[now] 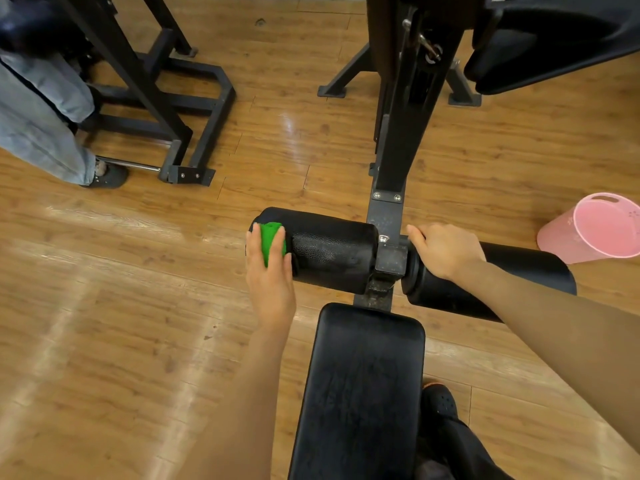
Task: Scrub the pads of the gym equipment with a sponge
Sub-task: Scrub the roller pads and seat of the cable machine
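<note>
A black gym bench has a flat seat pad (363,386) in front of me and two black roller pads across its frame. My left hand (268,271) holds a green sponge (272,239) against the outer end of the left roller pad (329,251), fingers curled over the sponge. My right hand (445,251) grips the inner end of the right roller pad (519,268), next to the metal frame bracket (389,258). The left roller's surface looks shiny and wet.
A pink plastic bucket (595,230) lies tilted on the wooden floor at the right. Another black machine frame (180,98) stands at the back left, with a person's jeans leg and dark shoe (107,174) beside it. The bench's upright post (405,116) rises ahead.
</note>
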Tool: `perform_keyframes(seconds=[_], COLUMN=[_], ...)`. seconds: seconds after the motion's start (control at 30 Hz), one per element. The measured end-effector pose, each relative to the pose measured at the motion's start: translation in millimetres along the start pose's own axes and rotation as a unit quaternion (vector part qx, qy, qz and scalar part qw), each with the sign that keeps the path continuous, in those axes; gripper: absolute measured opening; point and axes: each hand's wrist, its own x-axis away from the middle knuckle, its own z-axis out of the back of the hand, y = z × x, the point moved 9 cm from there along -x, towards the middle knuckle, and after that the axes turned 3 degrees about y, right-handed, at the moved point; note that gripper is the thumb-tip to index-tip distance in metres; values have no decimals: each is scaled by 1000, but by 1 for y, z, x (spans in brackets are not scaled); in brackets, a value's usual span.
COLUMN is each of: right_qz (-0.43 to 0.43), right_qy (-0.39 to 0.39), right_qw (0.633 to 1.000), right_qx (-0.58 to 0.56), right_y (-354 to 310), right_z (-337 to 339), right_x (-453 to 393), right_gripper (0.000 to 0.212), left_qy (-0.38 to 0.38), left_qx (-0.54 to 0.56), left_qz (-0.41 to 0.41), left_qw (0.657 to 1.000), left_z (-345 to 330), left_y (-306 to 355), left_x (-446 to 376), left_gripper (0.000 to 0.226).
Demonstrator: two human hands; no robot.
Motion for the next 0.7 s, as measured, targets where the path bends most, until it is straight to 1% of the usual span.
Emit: perform_keyframes(seconds=[0.1,0.17,0.27,0.33,0.4,0.57,0.67,0.7], right_qz=[-8,-11,-8,-4,3,25,22,19], right_qy=[-1,7,35,49,69,186,201,199], right_qw=[1000,1000,999,999,997,982,979,980], right_qx=[-1,2,11,18,26,9,7,7], right_y=[1,1,-1,-3,-5,-10,-12,-13], right_z=[-1,-1,2,5,6,6,0,-1], right_x=[0,2,7,11,16,37,46,47], right_gripper=[53,53,55,54,52,44,36,36], left_qy=[13,-1,-31,-45,-51,-55,-41,-39], left_qx=[9,9,9,14,18,25,14,7], left_qz=[24,-9,-79,-78,-70,-59,-36,-27], left_qw=[1000,1000,996,996,996,996,998,999], left_z=[-8,-18,-32,-36,-34,-27,-22,-21], left_y=[9,27,57,60,57,51,41,37], left_x=[3,12,26,27,24,14,2,-2], left_gripper=[39,43,60,64,64,58,48,46])
